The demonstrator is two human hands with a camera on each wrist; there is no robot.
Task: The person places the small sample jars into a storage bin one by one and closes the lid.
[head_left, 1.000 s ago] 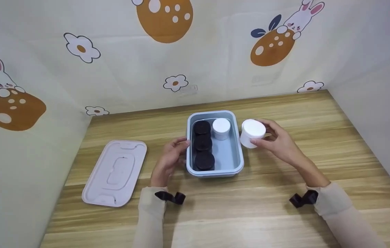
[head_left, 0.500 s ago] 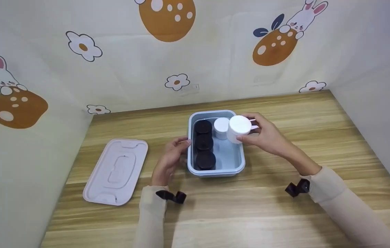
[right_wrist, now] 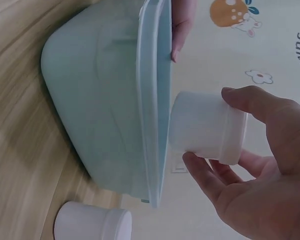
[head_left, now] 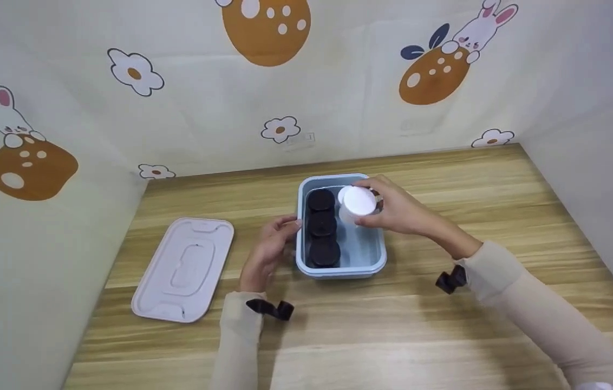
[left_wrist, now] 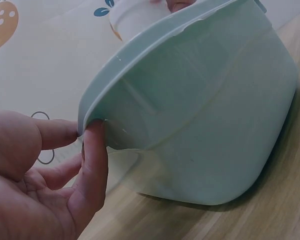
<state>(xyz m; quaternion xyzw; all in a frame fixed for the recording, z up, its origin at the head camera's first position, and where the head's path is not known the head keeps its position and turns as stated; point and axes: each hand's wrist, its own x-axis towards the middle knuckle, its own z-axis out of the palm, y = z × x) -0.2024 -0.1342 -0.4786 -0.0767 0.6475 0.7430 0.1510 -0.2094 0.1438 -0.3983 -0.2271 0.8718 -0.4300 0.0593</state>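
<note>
A white jar (head_left: pixel 359 203) is held above the far right part of a light blue bin (head_left: pixel 341 271); in the right wrist view its base is close to the bin's rim. The right hand (head_left: pixel 401 211) pinches it from the right, thumb on the near side and fingers clamped on the opposite side. The left hand (head_left: pixel 270 246) grips the bin's left rim, its thumb and fingers clamped on either side of the edge.

In the bin, a second white jar (head_left: pixel 343 193) shows partly behind the held one, and three black-topped jars (head_left: pixel 323 223) line the left side, from far to near. The right wrist view shows another white jar (right_wrist: pixel 85 222) on the worktop (head_left: pixel 328 336), beside the bin. A pale lid (head_left: pixel 184 271) lies to the left, well apart from the bin. Cloth (head_left: pixel 203 119) printed with rabbits, oranges and flowers hangs behind.
</note>
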